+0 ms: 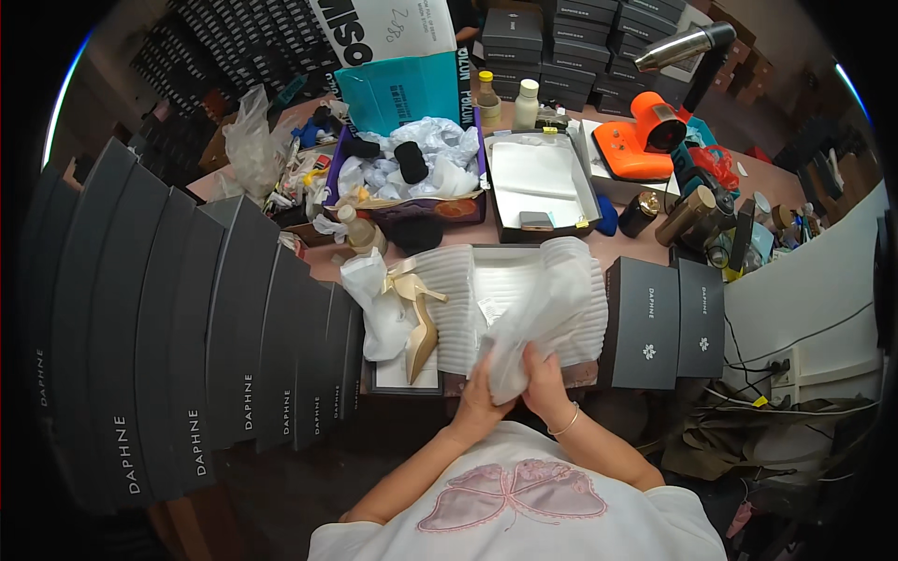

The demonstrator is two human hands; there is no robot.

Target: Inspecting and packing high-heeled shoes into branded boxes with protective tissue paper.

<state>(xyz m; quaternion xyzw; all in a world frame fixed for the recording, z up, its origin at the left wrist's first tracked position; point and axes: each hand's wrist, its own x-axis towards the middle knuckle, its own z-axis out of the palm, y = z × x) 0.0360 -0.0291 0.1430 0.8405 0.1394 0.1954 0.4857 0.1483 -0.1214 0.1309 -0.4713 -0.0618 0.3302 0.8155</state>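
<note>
Both my hands grip the lower end of a long bundle in thin white translucent wrapping; what is inside cannot be made out. My left hand closes on it from the left, and my right hand, a bracelet at its wrist, from the right. Beneath the bundle, a white ribbed foam sheet spreads over an open shoe box. To its left a beige high-heeled shoe with a bow lies on its side. Crumpled white paper is beside that shoe.
Tall stacks of dark grey shoe boxes rise at my left. Two more grey boxes stand at the right. Behind are a purple carton of crumpled paper, a shallow tray, bottles and an orange device.
</note>
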